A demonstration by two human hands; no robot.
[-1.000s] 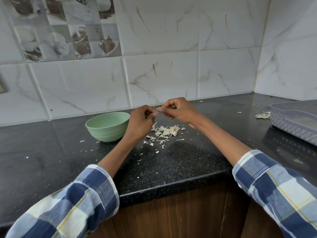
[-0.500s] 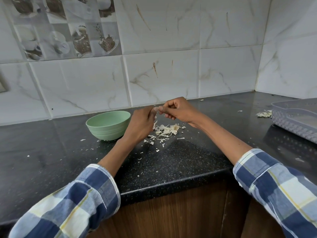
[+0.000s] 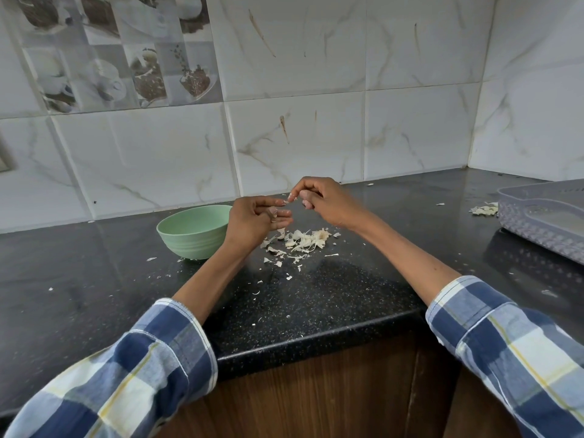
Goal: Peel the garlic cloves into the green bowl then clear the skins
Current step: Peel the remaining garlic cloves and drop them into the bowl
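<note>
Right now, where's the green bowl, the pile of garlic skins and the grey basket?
green bowl [image 3: 189, 238], head view, on its outer wall.
pile of garlic skins [image 3: 305, 239], head view, on the pile's middle.
grey basket [image 3: 537, 216], head view, on its near rim.

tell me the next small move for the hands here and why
Probably let the scrap drop onto the skin pile. The left hand and right hand meet at the fingertips over it, pinching something tiny and pale, likely skin. The green bowl sits just left.
</note>
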